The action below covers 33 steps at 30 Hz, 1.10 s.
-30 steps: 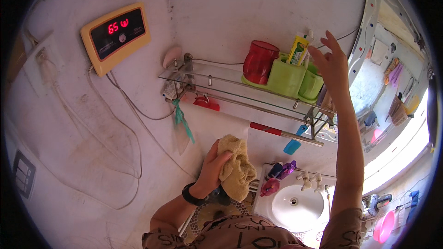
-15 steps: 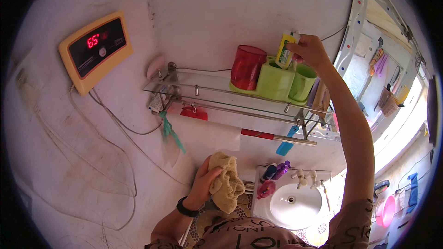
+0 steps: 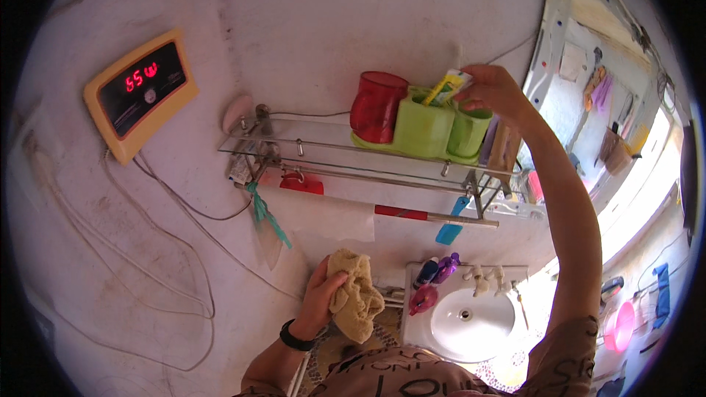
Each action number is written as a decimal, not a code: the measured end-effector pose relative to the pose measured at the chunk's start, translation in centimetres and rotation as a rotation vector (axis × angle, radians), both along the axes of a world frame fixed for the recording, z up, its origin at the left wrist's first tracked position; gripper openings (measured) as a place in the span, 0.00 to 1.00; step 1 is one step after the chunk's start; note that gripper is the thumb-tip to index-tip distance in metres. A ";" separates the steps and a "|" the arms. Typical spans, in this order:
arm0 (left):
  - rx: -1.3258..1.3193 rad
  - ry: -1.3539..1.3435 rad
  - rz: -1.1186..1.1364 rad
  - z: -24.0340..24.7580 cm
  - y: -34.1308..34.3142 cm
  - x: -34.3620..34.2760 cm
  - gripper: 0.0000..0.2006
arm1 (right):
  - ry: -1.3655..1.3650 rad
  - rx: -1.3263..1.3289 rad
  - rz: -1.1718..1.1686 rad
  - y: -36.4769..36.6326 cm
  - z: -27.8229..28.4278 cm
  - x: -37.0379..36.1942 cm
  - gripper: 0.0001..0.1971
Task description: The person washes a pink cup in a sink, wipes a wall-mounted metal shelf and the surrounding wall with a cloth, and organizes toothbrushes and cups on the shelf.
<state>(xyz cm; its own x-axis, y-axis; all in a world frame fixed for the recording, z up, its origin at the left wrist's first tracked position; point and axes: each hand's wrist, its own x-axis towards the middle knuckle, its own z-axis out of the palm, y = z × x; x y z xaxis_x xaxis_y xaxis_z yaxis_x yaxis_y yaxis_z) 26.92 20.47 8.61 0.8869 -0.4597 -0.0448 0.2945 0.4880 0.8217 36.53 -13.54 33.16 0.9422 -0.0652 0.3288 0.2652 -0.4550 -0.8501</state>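
Observation:
My right hand (image 3: 488, 93) is raised over the glass shelf, its fingertips closed on the top end of a yellow, green and white toothpaste tube (image 3: 441, 90). The tube leans over the opening of a light green holder (image 3: 424, 126); its lower end is at the holder's rim. A green cup (image 3: 468, 132) stands right under this hand, and a red mug (image 3: 377, 109) is on the holder's other side. Lower down, my left hand (image 3: 318, 298), with a black band at the wrist, grips a crumpled beige towel (image 3: 354, 301).
The glass shelf (image 3: 331, 148) has metal rails and a bar with red wrapping below. A mirror (image 3: 581, 103) is at the right. Beneath are a white sink (image 3: 471, 326) with bottles beside it. A yellow-framed display box (image 3: 140, 93) and cables hang on the left wall.
The toothpaste tube has gone from nearly upright to slanted and sits lower at the green holder, with my right hand lower too. My left hand still holds the towel.

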 end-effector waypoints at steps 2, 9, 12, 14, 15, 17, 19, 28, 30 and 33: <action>0.059 0.028 -0.055 -0.2 -1.3 0.6 0.17 | -0.113 -0.201 -0.027 -2.5 0.0 -0.6 0.19; 0.067 -0.071 0.057 -2.4 -0.8 1.9 0.21 | -0.295 -0.204 0.152 -4.4 -2.8 -12.0 0.14; 0.076 0.053 0.096 -4.1 -1.5 2.4 0.24 | -0.087 -0.078 0.112 -8.4 -9.3 -17.7 0.15; 0.080 0.178 0.104 -5.1 -2.6 1.8 0.25 | 0.159 0.146 0.076 -12.3 -15.7 -21.5 0.16; 0.086 0.192 0.081 -5.4 -3.8 1.2 0.25 | 0.222 0.173 0.038 -14.9 -18.7 -23.8 0.15; -0.036 0.135 -0.063 -5.5 -6.3 -0.5 0.23 | 0.312 0.328 -0.268 -20.7 -26.0 -28.6 0.13; -0.011 0.198 -0.082 -5.8 -7.1 -0.2 0.22 | 0.398 0.466 -0.649 -23.7 -35.2 -32.1 0.12; 0.171 0.355 0.097 -7.3 -11.2 -3.6 0.21 | 0.802 -0.290 -1.044 -31.1 -66.3 -34.9 0.19; 0.035 0.481 -0.140 -9.2 -12.6 -2.6 0.20 | 0.691 -0.362 -1.093 -37.6 -71.7 -41.7 0.24; 0.231 0.316 0.048 -8.8 -13.7 -4.7 0.17 | 0.804 -0.206 -0.949 -37.1 -74.6 -40.4 0.15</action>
